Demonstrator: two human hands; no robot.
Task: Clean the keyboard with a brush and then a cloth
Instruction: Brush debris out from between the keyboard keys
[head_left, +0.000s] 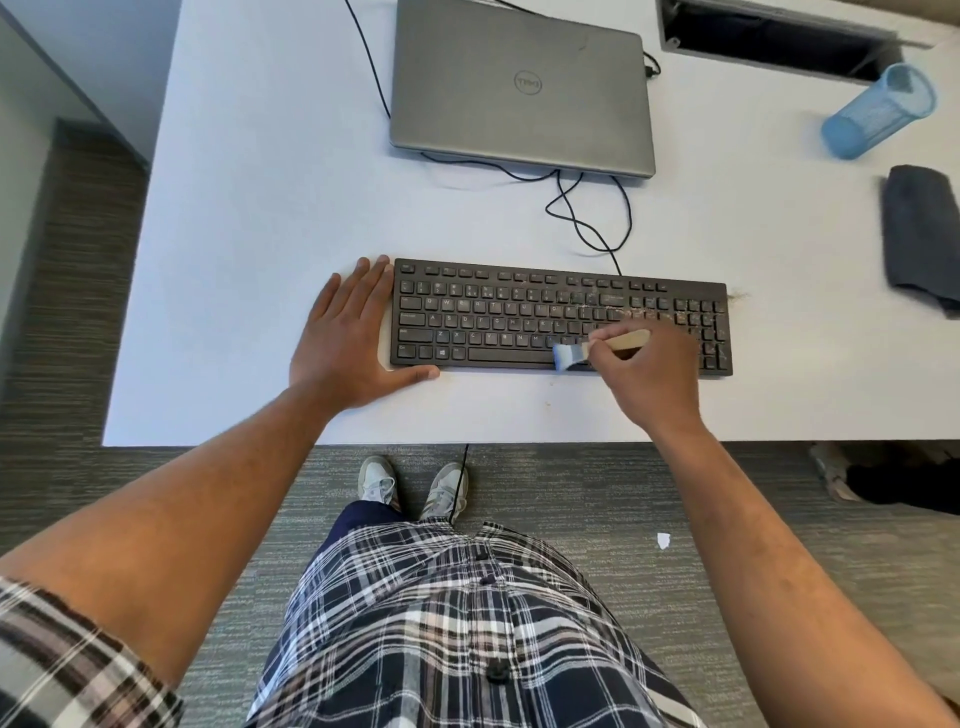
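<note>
Brushing was under way: debris remained on the right half of the black keyboard (561, 317), and the grey cloth (922, 239) lay unused at the desk's right edge. The right hand (649, 374) pinched the brush (597, 349), its bristles on the lower keys. The left hand (345, 338) lay flat, fingers straight, bracing the keyboard's left end.

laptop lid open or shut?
Shut: the laptop lies flat on the desk, its logo lid facing up, no screen or keys showing.
</note>
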